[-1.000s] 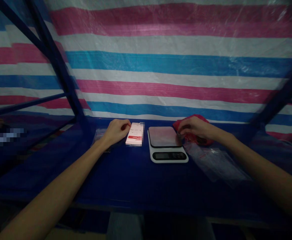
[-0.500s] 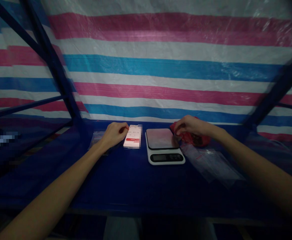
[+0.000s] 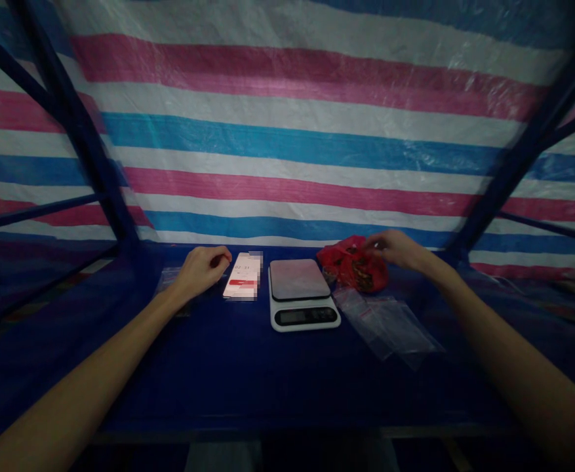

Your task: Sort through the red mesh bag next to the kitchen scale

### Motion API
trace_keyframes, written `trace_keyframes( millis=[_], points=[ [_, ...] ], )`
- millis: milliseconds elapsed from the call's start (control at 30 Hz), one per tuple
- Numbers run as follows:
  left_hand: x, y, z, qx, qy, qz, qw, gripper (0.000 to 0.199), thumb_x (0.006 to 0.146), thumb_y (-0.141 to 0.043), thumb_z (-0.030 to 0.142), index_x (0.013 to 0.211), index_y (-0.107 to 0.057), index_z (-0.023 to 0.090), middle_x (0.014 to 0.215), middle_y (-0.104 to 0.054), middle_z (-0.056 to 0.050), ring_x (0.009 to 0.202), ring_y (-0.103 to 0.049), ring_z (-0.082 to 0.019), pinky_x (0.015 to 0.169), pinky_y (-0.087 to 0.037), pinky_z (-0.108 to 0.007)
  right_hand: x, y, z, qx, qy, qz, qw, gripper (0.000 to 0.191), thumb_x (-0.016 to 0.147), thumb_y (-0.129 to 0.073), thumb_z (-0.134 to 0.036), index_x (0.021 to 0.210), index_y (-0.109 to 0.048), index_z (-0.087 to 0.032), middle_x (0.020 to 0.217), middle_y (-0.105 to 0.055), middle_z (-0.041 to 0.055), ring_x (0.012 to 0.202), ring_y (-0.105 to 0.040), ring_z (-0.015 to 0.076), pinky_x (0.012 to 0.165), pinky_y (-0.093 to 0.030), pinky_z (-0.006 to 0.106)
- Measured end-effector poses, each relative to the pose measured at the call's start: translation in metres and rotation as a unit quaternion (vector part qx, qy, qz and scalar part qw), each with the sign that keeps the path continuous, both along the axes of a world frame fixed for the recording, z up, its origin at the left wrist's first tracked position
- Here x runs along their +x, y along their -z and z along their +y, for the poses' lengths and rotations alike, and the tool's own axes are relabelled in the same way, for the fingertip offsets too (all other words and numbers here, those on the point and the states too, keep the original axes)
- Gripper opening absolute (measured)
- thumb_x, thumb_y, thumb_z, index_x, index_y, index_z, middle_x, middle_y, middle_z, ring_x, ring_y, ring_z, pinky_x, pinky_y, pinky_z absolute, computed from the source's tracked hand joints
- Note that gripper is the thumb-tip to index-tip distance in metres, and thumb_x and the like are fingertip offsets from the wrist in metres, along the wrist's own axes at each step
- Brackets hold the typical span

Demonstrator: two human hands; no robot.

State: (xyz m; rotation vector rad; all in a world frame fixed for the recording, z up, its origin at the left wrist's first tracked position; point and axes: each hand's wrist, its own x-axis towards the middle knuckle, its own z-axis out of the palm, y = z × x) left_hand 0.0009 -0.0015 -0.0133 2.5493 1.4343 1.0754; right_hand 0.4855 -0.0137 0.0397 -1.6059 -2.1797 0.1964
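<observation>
A white kitchen scale (image 3: 301, 294) with a bare metal plate sits mid-table on the dark blue surface (image 3: 248, 367). To its left lies a lit phone (image 3: 242, 276). My left hand (image 3: 199, 267) rests curled beside the phone, fingers closed, holding nothing. Right of the scale is a crumpled red plastic bag (image 3: 353, 265) with dark contents. My right hand (image 3: 394, 248) pinches the bag's upper right edge. Clear zip bags (image 3: 388, 321) lie flat in front of the red bag.
A striped pink, white and blue tarp (image 3: 287, 144) forms the back wall. Dark blue frame posts rise at left (image 3: 78, 144) and right (image 3: 513, 164). More clear plastic (image 3: 169, 283) lies under my left wrist. The table's front edge runs below my arms.
The view has shifted right and up, so everything sits further left. My right hand moved from the bag's left edge by the scale to its upper right edge. My left hand stayed put.
</observation>
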Motion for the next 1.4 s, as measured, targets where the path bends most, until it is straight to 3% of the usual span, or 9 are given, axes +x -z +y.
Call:
trace_keyframes(
  millis=[67,133,267,567,667,867,1100,1267,1400],
  points=[
    [-0.001,-0.002,-0.001,-0.007,-0.006,-0.013,1.0,0.027,0.087,-0.048,0.027,0.083,-0.072,0.016,0.06,-0.066,-0.002,0.053,-0.056,-0.013,0.057,-0.033,-0.027,0.007,0.011,-0.003,-0.099,-0.073,-0.009,0.992,0.023,0.078,-0.068,-0.029,0.093,-0.08,-0.017,0.091,-0.079,0.0082,0.082,-0.073,0.0274,0.074,-0.056,0.035],
    [-0.001,-0.004,-0.001,-0.009,-0.011,-0.02,1.0,0.027,0.087,-0.048,0.028,0.083,-0.072,0.016,0.061,-0.067,-0.002,0.053,-0.056,-0.013,0.057,-0.035,-0.027,0.006,0.02,-0.006,-0.104,-0.109,0.003,0.989,0.024,0.078,-0.07,-0.031,0.096,-0.08,-0.019,0.1,-0.079,0.0085,0.092,-0.072,0.0288,0.083,-0.056,0.037],
    [-0.003,-0.006,-0.001,0.013,-0.012,-0.019,1.0,0.028,0.084,-0.049,0.028,0.081,-0.073,0.015,0.061,-0.067,-0.002,0.052,-0.055,-0.012,0.058,-0.037,-0.027,0.001,0.023,-0.013,-0.075,-0.09,0.034,0.992,0.019,0.078,-0.068,-0.03,0.091,-0.078,-0.019,0.098,-0.077,0.0099,0.091,-0.071,0.0275,0.084,-0.054,0.037],
    [-0.003,-0.001,0.003,-0.014,-0.001,-0.023,1.0,0.025,0.086,-0.05,0.028,0.085,-0.072,0.018,0.061,-0.066,0.001,0.048,-0.055,-0.011,0.054,-0.037,-0.025,0.008,0.015,-0.033,-0.202,-0.083,-0.014,0.976,0.013,0.066,-0.077,-0.027,0.076,-0.074,-0.019,0.075,-0.07,0.0029,0.072,-0.064,0.0204,0.065,-0.047,0.029],
    [-0.003,-0.001,0.003,-0.009,-0.01,-0.021,1.0,0.025,0.086,-0.05,0.029,0.084,-0.073,0.019,0.058,-0.064,0.001,0.049,-0.055,-0.012,0.055,-0.037,-0.025,0.005,0.013,-0.033,-0.167,-0.095,-0.005,0.981,0.006,0.071,-0.07,-0.025,0.07,-0.071,-0.019,0.077,-0.07,0.0038,0.075,-0.064,0.0202,0.069,-0.049,0.03],
    [-0.003,-0.003,0.002,0.002,-0.011,-0.021,1.0,0.026,0.084,-0.05,0.03,0.082,-0.073,0.018,0.065,-0.069,-0.002,0.052,-0.055,-0.013,0.057,-0.037,-0.026,0.0,0.0,-0.035,0.042,-0.071,0.019,0.996,0.007,0.081,-0.066,-0.026,0.08,-0.07,-0.02,0.092,-0.074,0.0062,0.086,-0.065,0.0228,0.081,-0.049,0.034],
    [-0.003,-0.001,0.001,-0.035,-0.031,-0.022,0.999,0.026,0.087,-0.05,0.031,0.087,-0.073,0.019,0.058,-0.064,0.001,0.046,-0.051,-0.012,0.054,-0.035,-0.025,-0.005,-0.001,-0.036,0.146,0.011,-0.058,0.988,0.01,0.084,-0.061,-0.019,0.082,-0.071,-0.021,0.088,-0.075,0.007,0.083,-0.068,0.0261,0.077,-0.046,0.035],
    [-0.005,-0.001,0.003,-0.024,-0.033,-0.008,0.999,0.026,0.087,-0.05,0.031,0.086,-0.073,0.019,0.067,-0.07,-0.001,0.052,-0.054,-0.013,0.057,-0.038,-0.025,-0.016,0.0,-0.041,0.168,0.027,-0.015,0.985,0.013,0.088,-0.059,-0.023,0.087,-0.071,-0.019,0.087,-0.076,0.0079,0.08,-0.068,0.026,0.073,-0.045,0.034],
    [-0.008,-0.003,0.005,0.014,-0.012,-0.019,1.0,0.025,0.084,-0.05,0.026,0.083,-0.073,0.019,0.071,-0.072,-0.002,0.057,-0.058,-0.014,0.06,-0.039,-0.026,-0.019,-0.005,-0.037,0.128,-0.019,0.055,0.99,0.032,0.099,-0.049,-0.038,0.088,-0.071,-0.017,0.087,-0.076,0.0097,0.08,-0.068,0.0242,0.073,-0.048,0.032]
  ],
)
